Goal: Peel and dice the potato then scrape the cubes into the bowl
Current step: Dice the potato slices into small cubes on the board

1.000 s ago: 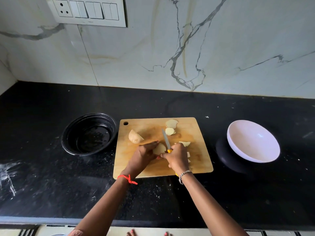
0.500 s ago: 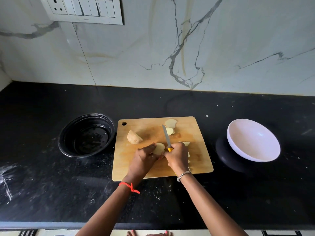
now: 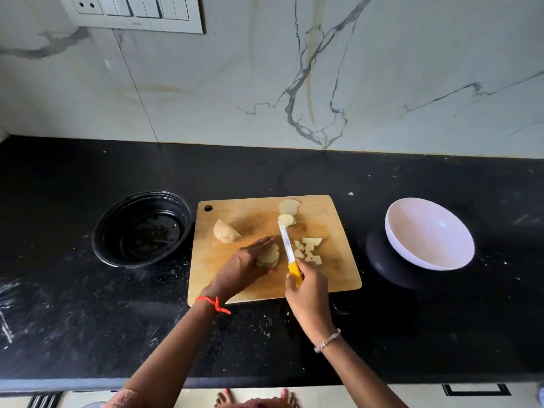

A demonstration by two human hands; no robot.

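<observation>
On the wooden cutting board (image 3: pixel 338 272) my left hand (image 3: pixel 241 266) lies with straight fingers over a small stack of potato slices (image 3: pixel 269 256). My right hand (image 3: pixel 307 293) grips the yellow handle of a knife (image 3: pixel 290 254), its blade pointing away between the slices and a pile of cut potato pieces (image 3: pixel 309 250). A potato chunk (image 3: pixel 225 231) lies at the board's left. Two round slices (image 3: pixel 288 212) sit near the far edge. The white bowl (image 3: pixel 429 234) stands to the right of the board.
A black bowl (image 3: pixel 141 228) sits left of the board on the black countertop (image 3: pixel 88 319). The marble wall rises behind, with a switch plate (image 3: pixel 135 11) at the top left. The counter's front edge runs along the bottom of the view.
My right hand has drawn back toward me with the knife, uncovering the cut pieces. My left hand has flattened over the slices.
</observation>
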